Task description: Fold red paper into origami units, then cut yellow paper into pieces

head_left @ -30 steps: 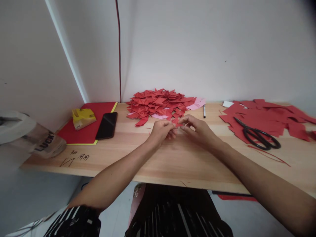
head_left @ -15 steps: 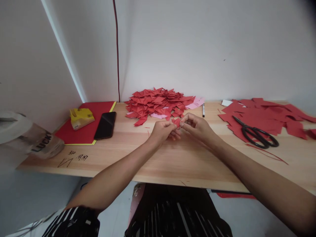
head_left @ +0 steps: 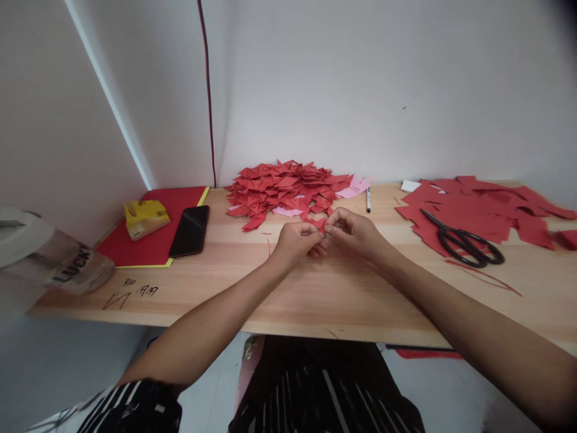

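A small folded piece of red paper [head_left: 318, 224] is pinched between my two hands, above the middle of the wooden table. My left hand [head_left: 297, 242] has its thumb and fingers closed on the paper's left side. At its right edge my right hand [head_left: 350, 230] grips with thumb and forefinger. The fingers cover most of the paper, so its full shape is hidden. Just beyond my hands lies a heap of folded red paper pieces [head_left: 282, 187], with some pink paper [head_left: 354, 187] at its right end and under it.
At the right, black-handled scissors [head_left: 469, 245] rest on flat red paper pieces [head_left: 469, 207] beside thin red strips [head_left: 491, 279]. A marker [head_left: 368, 199] lies near the wall. To the left are a phone [head_left: 190, 231], a yellow packet [head_left: 145, 219], red sheets [head_left: 130, 249] and a plastic bottle [head_left: 83, 267].
Both hands keep hold of the red paper, with only a small shift in the fingers. The whole view has moved slightly, so things appear a little further left.
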Tool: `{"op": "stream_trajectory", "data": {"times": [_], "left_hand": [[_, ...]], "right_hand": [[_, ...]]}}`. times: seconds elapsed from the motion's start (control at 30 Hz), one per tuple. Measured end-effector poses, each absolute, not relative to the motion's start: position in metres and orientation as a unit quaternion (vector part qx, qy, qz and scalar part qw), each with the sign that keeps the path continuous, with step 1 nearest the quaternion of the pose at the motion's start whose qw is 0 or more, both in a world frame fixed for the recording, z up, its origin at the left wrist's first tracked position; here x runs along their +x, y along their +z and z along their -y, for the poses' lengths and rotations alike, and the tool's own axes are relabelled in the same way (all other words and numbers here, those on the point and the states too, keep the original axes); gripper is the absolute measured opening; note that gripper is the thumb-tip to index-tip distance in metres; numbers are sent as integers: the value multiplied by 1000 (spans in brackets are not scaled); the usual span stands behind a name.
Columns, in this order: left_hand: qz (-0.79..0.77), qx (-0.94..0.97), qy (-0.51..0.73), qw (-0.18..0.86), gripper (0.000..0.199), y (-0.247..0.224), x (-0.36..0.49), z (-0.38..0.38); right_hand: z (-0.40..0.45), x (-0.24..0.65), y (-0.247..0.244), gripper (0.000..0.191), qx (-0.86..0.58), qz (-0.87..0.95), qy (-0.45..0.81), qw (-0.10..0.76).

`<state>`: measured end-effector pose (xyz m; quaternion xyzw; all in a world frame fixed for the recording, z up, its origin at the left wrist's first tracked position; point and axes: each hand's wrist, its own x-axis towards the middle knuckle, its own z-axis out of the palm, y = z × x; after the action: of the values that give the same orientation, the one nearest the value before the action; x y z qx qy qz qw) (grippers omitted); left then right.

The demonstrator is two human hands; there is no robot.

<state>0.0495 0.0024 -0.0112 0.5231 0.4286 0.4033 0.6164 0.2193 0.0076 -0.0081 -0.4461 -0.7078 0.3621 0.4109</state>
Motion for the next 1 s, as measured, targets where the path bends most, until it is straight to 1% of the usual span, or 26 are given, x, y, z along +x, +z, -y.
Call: {"op": "stream_trajectory", "data": {"times": [0.23, 0.33, 0.4, 0.47, 0.57, 0.73, 1.0], "left_hand": [[-443, 514, 412, 608, 19, -8, 52, -1], [-449, 508, 423, 602, 19, -7, 52, -1], [-448, 510, 425, 598, 19, -7, 51, -1], [-448, 520, 420, 593, 19, -7, 50, -2], [-448, 544, 407, 581, 18, -8, 49, -2], [-440, 567, 399, 571, 18, -11, 48, -3], [-433, 550, 402, 590, 17, -10, 46, -5]], "right_hand": [[-9, 219, -9, 12, -433, 699, 387, 417], [-12, 221, -13, 17, -427, 688, 405, 424], [-14, 223, -15, 22, -435, 684, 414, 414], [-14, 225, -15, 26, -437, 695, 422, 384], [-13, 225, -12, 26, -427, 726, 415, 344], [-11, 225, -5, 28, -446, 738, 389, 325], [-16, 235, -7, 20, -413, 712, 483, 299]]}}
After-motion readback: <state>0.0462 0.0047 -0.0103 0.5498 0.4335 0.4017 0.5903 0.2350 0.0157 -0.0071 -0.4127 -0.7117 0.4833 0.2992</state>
